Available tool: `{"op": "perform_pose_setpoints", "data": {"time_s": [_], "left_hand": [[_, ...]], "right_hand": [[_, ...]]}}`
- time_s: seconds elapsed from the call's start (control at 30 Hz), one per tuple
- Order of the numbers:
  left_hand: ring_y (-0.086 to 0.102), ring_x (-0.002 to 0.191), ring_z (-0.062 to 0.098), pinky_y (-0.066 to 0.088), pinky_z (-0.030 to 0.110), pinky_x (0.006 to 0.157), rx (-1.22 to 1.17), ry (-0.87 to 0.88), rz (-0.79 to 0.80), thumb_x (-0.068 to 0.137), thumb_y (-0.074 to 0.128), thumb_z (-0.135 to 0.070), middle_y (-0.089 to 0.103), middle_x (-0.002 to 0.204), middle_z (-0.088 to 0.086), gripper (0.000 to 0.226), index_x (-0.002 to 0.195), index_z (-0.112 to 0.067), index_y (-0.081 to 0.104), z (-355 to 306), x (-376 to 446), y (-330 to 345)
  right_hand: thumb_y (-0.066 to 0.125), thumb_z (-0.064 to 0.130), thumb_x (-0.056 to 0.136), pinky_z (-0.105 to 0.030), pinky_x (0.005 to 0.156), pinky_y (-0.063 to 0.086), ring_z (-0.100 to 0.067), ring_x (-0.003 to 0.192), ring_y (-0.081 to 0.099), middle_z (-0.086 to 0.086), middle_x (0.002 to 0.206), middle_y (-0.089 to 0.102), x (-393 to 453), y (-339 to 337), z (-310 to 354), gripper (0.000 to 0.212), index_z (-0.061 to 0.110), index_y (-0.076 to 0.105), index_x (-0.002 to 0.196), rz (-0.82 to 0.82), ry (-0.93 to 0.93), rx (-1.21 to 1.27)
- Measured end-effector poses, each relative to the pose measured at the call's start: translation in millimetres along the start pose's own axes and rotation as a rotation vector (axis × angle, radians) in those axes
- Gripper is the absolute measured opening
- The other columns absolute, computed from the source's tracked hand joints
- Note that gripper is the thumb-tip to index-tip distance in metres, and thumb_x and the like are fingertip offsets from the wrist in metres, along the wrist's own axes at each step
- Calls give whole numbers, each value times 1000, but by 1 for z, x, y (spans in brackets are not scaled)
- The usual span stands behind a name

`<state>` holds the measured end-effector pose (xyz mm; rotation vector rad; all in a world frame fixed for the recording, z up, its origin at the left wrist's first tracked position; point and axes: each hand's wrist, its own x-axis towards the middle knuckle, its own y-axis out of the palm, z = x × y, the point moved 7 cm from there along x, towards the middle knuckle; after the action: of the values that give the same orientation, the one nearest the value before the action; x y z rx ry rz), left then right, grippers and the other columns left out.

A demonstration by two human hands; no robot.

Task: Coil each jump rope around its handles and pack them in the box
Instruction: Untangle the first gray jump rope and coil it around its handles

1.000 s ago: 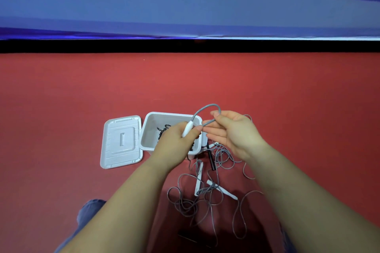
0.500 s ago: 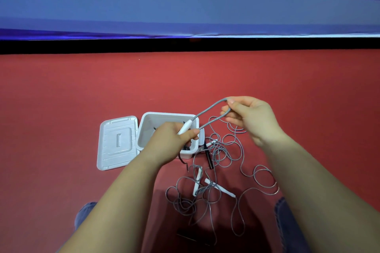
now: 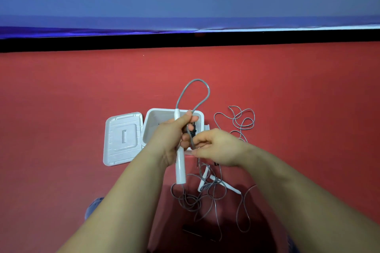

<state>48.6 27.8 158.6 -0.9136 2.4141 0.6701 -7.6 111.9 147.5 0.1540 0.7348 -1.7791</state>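
My left hand [image 3: 174,137] grips a white jump rope handle [image 3: 180,168] held upright over the open white box [image 3: 152,123]. A grey rope loop [image 3: 195,92] arcs up from the handle's top and comes back down past my left thumb. My right hand [image 3: 216,146] pinches that grey rope just right of the handle. A dark coiled rope [image 3: 192,129] lies inside the box, mostly hidden by my hands. Two more white handles [image 3: 224,186] lie on the red floor amid tangled grey rope [image 3: 195,201].
The box's white lid [image 3: 122,138] lies flat on the floor, left of the box. Loose grey rope loops [image 3: 240,121] spread right of the box. A dark thin object [image 3: 195,232] lies near my knees. A blue wall with a black base runs across the far side.
My right hand came down and left from the raised rope loop to beside the handle. My left hand turned the handle upright, and the loop now stands above the box.
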Motion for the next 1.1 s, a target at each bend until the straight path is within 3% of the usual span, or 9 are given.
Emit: {"op": "perform_pose_setpoints", "data": {"time_s": [0.1, 0.23, 0.43, 0.53, 0.63, 0.73, 0.93, 1.03, 1.1], "left_hand": [[33, 32, 2, 25, 11, 31, -157, -53, -7, 94, 55, -28, 47, 50, -6, 23, 81, -10, 63, 1, 1, -1], [38, 36, 2, 28, 12, 32, -190, -9, -9, 96, 51, -31, 57, 67, -3, 24, 88, -12, 63, -6, 4, -2], [58, 53, 4, 43, 16, 46, 232, 156, -21, 99, 46, -31, 66, 88, -1, 20, 92, -20, 61, -10, 2, -2], [57, 73, 18, 46, 25, 67, 543, 261, -39, 97, 49, -35, 66, 82, 4, 27, 92, -16, 68, -8, 3, -3], [66, 95, 28, 50, 37, 92, 516, 202, 92, 97, 49, -36, 73, 96, 9, 29, 96, -17, 70, 0, 1, 7], [67, 79, 15, 49, 30, 81, 524, 132, 193, 100, 44, -27, 71, 82, 2, 24, 93, -14, 64, 8, 0, 16], [61, 53, 10, 53, 26, 58, 501, 104, 188, 99, 46, -16, 57, 61, -1, 21, 85, -10, 60, 11, -1, 16], [62, 48, 9, 54, 25, 50, 342, 44, 85, 97, 49, -16, 57, 61, 0, 19, 85, -11, 62, 9, 2, 8], [62, 46, 8, 54, 24, 46, 168, -7, 2, 97, 50, -17, 58, 57, -1, 20, 84, -11, 63, 9, 5, 0]], "right_hand": [[63, 20, 86, -25, 65, 42, -9, 61, 47, 8, 65, 54, -3, -12, -2, 3, 20, 66, 83, -127, 2, -194], [62, 22, 88, -27, 65, 44, -13, 65, 55, 1, 71, 64, -3, -20, -5, 9, 18, 67, 81, -197, 30, -185], [50, 11, 95, -19, 57, 53, -5, 55, 65, -3, 69, 63, -6, -31, 7, 15, 13, 57, 81, -264, 33, 565], [47, 11, 97, -20, 57, 56, -11, 60, 69, -6, 70, 67, -9, -43, 6, 17, 9, 60, 86, -306, 41, 917], [46, 12, 97, -21, 55, 56, -13, 61, 70, -6, 72, 69, -10, -53, 1, 16, 8, 59, 88, -372, 46, 1106], [46, 12, 97, -21, 52, 55, -11, 56, 69, -8, 80, 67, -12, -68, -8, 15, 7, 57, 87, -489, 43, 1215], [48, 11, 97, -24, 55, 57, -13, 57, 68, -8, 80, 70, -12, -75, -20, 12, 6, 57, 90, -538, 95, 1202], [49, 5, 95, -28, 70, 54, -22, 85, 68, -15, 107, 66, -11, -64, -21, 12, 7, 55, 105, -437, 194, 920], [53, 6, 92, -25, 70, 49, -21, 90, 63, -13, 100, 64, -10, -45, -16, 22, 6, 57, 113, -218, 222, 531]]}}
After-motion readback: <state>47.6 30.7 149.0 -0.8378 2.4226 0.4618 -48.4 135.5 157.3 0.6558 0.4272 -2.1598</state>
